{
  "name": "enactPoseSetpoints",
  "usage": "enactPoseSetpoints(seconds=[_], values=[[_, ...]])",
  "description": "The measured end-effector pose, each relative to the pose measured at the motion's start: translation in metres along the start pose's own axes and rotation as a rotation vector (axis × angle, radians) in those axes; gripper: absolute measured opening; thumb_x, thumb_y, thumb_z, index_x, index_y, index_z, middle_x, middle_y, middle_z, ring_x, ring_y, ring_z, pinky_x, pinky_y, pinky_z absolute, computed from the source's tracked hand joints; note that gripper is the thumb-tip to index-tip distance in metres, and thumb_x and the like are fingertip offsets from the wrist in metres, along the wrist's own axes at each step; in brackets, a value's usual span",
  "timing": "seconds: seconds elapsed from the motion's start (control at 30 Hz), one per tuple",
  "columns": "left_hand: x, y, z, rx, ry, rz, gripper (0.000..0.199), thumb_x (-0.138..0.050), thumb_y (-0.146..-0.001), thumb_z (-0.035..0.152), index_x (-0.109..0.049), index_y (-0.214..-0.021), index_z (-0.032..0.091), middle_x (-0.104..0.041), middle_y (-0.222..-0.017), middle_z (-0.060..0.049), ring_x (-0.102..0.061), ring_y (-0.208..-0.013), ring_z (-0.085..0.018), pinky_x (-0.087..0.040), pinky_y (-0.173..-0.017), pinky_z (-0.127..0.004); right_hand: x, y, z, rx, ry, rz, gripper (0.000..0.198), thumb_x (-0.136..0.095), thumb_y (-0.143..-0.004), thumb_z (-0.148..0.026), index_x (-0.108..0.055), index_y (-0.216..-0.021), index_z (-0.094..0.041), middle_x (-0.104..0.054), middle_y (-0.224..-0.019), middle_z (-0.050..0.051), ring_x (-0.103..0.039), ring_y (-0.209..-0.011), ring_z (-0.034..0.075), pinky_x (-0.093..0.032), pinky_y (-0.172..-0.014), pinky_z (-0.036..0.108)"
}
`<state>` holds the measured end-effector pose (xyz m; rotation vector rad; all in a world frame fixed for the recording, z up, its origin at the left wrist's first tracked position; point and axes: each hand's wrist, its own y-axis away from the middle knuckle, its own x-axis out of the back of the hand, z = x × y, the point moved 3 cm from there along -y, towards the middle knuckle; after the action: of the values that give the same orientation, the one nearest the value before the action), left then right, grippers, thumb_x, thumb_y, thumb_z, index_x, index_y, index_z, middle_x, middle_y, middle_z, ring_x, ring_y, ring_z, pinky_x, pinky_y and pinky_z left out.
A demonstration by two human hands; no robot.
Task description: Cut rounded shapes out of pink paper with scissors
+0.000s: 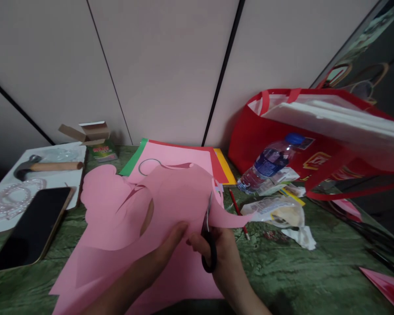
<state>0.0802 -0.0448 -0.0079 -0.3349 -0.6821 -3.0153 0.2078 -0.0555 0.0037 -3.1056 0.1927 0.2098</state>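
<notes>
A pink paper sheet (180, 192) with curved cut edges is held up in front of me. My left hand (170, 245) grips its lower edge, the thumb on top and the other fingers hidden beneath. In my right hand (221, 249) is a pair of scissors (209, 245) with black handles. The blades point away from me and lie at the paper's right part, where a strip curls off to the right. More pink paper (111, 210) with a scalloped outline lies to the left, over further pink sheets (190, 280) on the table.
Coloured sheets (225, 168) lie at the back. A red bag (246, 131), a water bottle (269, 164), a red pencil (235, 203) and plastic wrapping (279, 210) are to the right. Leftward are a phone (33, 227), a hammer (52, 166), bead strands (16, 199) and a small box (101, 148).
</notes>
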Motion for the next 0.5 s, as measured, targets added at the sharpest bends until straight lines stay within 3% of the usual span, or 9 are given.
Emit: enactPoseSetpoints(seconds=[0.23, 0.5], values=[[0.002, -0.009, -0.01, -0.106, 0.042, 0.037, 0.033, -0.061, -0.064, 0.055, -0.065, -0.075, 0.024, -0.071, -0.086, -0.01, -0.052, -0.112, -0.032, -0.043, -0.094, -0.044, 0.0, 0.001, -0.001, 0.03, 0.004, 0.012, 0.024, -0.071, -0.063, -0.037, -0.067, -0.077, -0.018, -0.059, -0.048, -0.001, -0.051, -0.044, 0.015, -0.04, -0.041, 0.024], [0.005, -0.01, -0.008, -0.172, -0.057, 0.027, 0.033, -0.057, -0.07, 0.051, -0.066, -0.077, 0.021, -0.07, -0.074, -0.008, -0.058, -0.103, -0.031, -0.045, -0.09, -0.044, 0.002, 0.002, 0.008, 0.018, 0.056, 0.018, 0.026, -0.069, -0.065, -0.04, -0.064, -0.078, -0.018, -0.059, -0.052, 0.001, -0.057, -0.053, 0.018, -0.043, -0.044, 0.026]])
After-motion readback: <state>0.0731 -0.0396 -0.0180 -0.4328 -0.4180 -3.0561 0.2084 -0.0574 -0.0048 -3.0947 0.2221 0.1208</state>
